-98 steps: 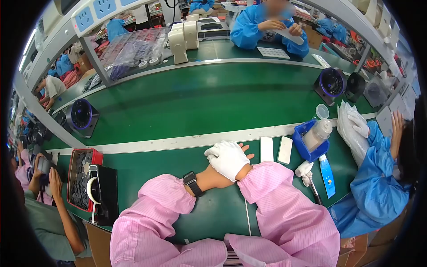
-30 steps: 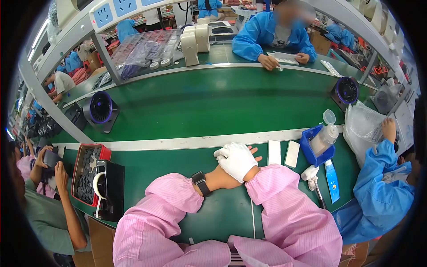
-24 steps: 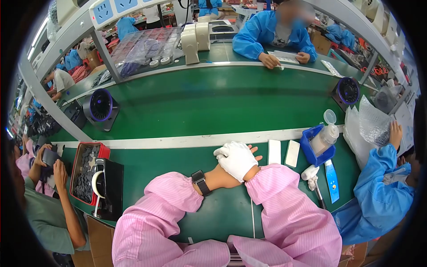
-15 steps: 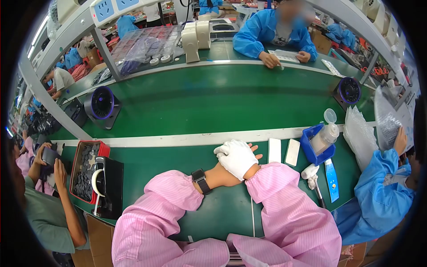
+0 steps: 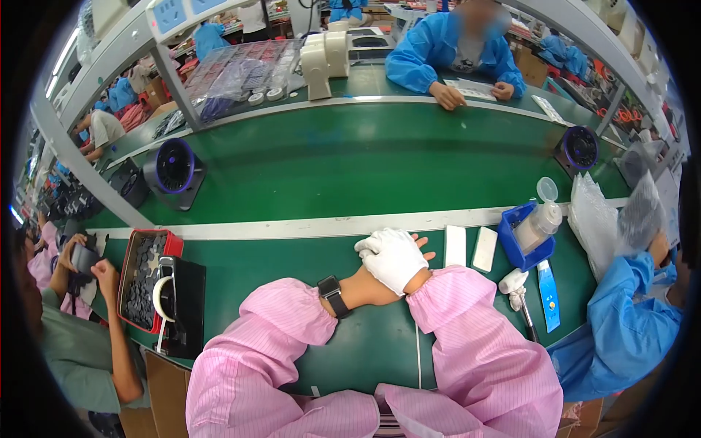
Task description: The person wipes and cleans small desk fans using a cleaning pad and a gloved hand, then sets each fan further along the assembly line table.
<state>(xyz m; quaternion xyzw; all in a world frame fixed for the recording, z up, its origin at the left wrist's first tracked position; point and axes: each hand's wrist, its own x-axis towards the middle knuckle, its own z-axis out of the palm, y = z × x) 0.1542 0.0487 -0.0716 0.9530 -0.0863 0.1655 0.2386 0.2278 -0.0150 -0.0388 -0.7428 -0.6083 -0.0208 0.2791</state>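
My bare left hand (image 5: 423, 246) lies on the green bench with a black watch (image 5: 334, 296) on its wrist. Its fingertips stick out, spread, past the far side of the glove; the rest of the hand is covered. Across it sits my right hand (image 5: 393, 259) in a white glove, its fingers curled over the left hand. No tool or part shows in either hand. Just right of them lie two white rectangular pieces, one nearer (image 5: 455, 246) and one beyond it (image 5: 484, 250).
At right are a blue bin (image 5: 527, 259) holding a bottle, a white-headed hammer (image 5: 520, 296), a blue packet (image 5: 548, 296) and bubble bags (image 5: 591, 219). A red box of dark pieces (image 5: 144, 281) and a tape dispenser (image 5: 182, 310) stand left. Fans (image 5: 175, 171) rest farther back; co-workers sit around.
My hands stay crossed in the same pose. The view has shifted slightly. The left co-worker's near hand has moved, and the right co-worker's clear bag has swung lower.
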